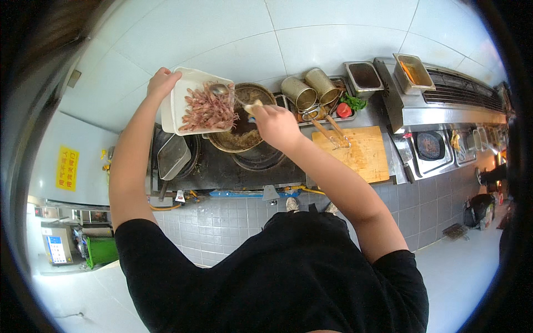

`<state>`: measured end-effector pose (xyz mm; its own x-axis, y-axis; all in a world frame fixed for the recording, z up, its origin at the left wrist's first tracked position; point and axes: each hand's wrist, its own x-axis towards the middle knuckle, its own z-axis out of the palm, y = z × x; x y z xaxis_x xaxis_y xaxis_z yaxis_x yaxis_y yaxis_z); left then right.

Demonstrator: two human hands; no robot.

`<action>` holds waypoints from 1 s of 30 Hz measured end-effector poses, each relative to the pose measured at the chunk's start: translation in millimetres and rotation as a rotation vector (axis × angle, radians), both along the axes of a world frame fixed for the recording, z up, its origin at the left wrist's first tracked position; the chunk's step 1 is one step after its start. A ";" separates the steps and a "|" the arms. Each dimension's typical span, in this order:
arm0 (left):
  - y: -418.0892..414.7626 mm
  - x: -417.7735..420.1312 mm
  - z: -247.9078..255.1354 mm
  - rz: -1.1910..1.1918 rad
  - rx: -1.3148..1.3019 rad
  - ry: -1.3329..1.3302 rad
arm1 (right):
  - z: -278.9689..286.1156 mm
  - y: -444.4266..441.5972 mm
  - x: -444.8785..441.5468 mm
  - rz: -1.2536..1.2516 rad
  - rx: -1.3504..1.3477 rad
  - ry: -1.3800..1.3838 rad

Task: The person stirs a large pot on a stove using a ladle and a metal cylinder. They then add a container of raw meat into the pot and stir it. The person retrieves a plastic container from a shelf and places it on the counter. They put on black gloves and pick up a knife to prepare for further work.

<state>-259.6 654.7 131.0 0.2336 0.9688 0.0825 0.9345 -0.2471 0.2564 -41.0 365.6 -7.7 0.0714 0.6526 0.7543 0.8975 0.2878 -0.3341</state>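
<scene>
My left hand [162,85] grips the far left corner of a white plastic tub [177,93], tilted over a large metal pot [268,92]. Reddish-brown pieces of meat [204,112], too small to name exactly, lie heaped towards the tub's right side, some hanging past its lip. With my right hand [277,127] I hold a metal ladle [219,89] whose bowl is among the pieces. Something pale, perhaps a cloth, shows at its handle. Brown liquid with foam [241,139] fills the part of the pot that shows; the tub and my right hand hide the remainder.
Two perforated metal strainers [299,95] lie on a metal tray beside a red vegetable [344,110] and green leaves [353,101]. Right of the stove are a wooden cutting board [358,156], a cleaver [402,150] and a grill [458,93]. An empty rectangular pan [174,156] rests at left.
</scene>
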 end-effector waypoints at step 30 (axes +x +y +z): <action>4.2 9.3 7.7 -0.037 0.004 -0.040 | -30.4 4.5 -7.2 0.182 -0.089 -0.228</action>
<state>-250.3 658.9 138.7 0.2658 0.9592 0.0964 0.9135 -0.2825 0.2927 -48.2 370.0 -38.0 -0.2171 0.7032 0.6771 0.8888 0.4292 -0.1608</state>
